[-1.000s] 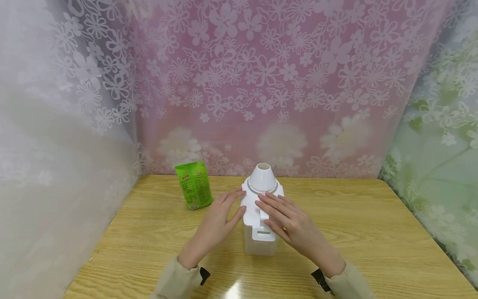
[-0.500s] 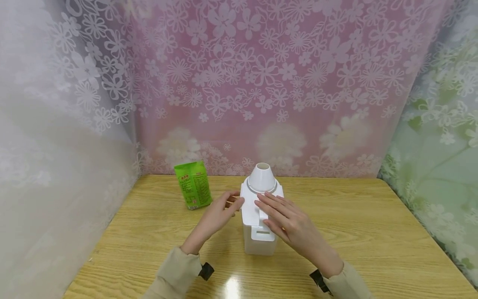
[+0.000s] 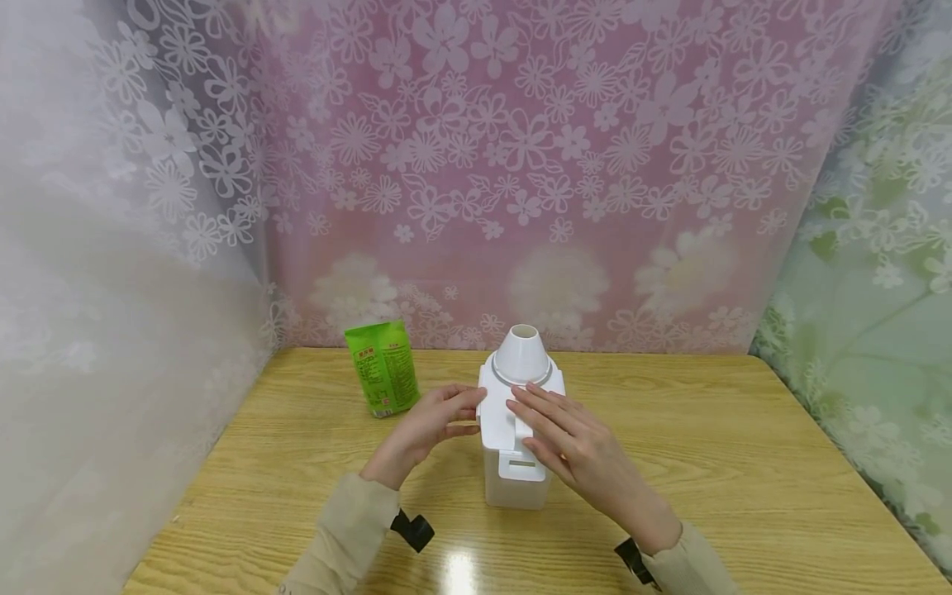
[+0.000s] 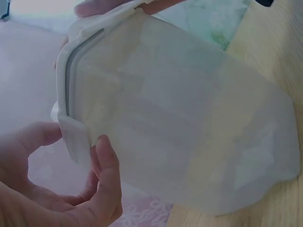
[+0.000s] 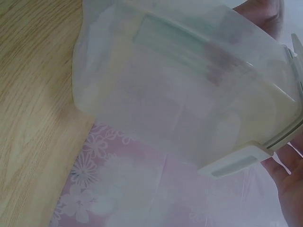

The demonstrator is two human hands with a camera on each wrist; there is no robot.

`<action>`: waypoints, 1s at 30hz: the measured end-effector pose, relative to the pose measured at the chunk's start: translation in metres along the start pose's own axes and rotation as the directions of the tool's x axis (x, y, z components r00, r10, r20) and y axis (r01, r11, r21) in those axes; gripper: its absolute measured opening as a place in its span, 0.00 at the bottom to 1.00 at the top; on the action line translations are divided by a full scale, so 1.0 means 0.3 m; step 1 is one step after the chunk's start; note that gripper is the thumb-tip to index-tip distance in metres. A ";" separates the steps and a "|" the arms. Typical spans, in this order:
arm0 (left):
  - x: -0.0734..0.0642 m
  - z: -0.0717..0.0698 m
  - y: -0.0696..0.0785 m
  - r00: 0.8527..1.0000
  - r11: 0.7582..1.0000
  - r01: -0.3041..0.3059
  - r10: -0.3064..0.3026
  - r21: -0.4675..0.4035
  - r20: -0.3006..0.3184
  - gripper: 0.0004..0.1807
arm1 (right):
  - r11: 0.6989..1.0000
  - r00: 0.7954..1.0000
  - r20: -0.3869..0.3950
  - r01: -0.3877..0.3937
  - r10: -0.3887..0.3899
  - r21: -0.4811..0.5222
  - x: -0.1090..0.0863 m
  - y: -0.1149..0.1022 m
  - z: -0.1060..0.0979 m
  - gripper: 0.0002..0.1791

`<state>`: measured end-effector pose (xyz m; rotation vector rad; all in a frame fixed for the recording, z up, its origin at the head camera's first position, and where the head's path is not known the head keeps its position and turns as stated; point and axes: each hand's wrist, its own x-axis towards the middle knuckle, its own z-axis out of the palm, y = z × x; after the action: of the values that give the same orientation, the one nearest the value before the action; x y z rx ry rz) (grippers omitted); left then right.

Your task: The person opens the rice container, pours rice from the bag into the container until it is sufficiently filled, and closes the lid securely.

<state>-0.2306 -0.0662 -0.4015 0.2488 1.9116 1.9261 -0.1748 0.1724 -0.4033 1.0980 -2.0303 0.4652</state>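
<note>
A translucent storage container [image 3: 515, 491] stands upright on the table, its white lid [image 3: 497, 420] topped by a cone-shaped spout [image 3: 522, 357]. My left hand [image 3: 426, 428] is at the container's left side. In the left wrist view, its thumb and a finger pinch the side latch [image 4: 76, 139], which tilts outward from the wall. My right hand [image 3: 583, 442] rests over the lid with fairly straight fingers, covering part of its near right side. Through the translucent wall [image 5: 156, 90] no filling shows. Another white latch [image 5: 236, 161] appears in the right wrist view.
A green printed bag [image 3: 387, 372] stands at the back left of the wooden table [image 3: 714, 463], behind my left hand. Floral curtains [image 3: 513, 165] hang behind the table and along both sides.
My left hand has come off the lid's top left edge and down to the side latch, which its fingers now pinch. The right hand and the container have stayed in place.
</note>
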 end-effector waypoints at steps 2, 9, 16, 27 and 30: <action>0.006 -0.004 -0.001 1.000 0.999 0.018 -0.017 -0.034 0.017 0.29 | 1.000 1.000 -0.001 -0.003 0.003 0.006 0.000 -0.001 0.000 0.25; 0.028 -0.011 -0.016 0.997 0.986 0.072 -0.065 -0.154 0.048 0.27 | 1.000 1.000 -0.010 -0.001 0.001 0.003 0.002 -0.004 0.000 0.25; 0.038 -0.006 -0.018 0.995 0.974 0.082 -0.068 -0.211 0.071 0.24 | 1.000 1.000 -0.021 0.001 -0.001 0.005 0.000 -0.004 0.002 0.25; 0.048 -0.003 -0.021 0.994 0.969 0.089 -0.072 -0.230 0.081 0.26 | 1.000 1.000 -0.015 -0.005 0.006 0.009 0.000 -0.002 0.002 0.25; 0.051 -0.005 -0.023 0.994 0.970 0.085 -0.068 -0.228 0.084 0.26 | 1.000 1.000 -0.016 -0.007 0.007 0.010 0.001 -0.001 0.002 0.25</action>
<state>-0.2439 -0.0614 -0.4109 0.1732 1.6076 2.0346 -0.1749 0.1718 -0.4036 1.0903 -2.0208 0.4868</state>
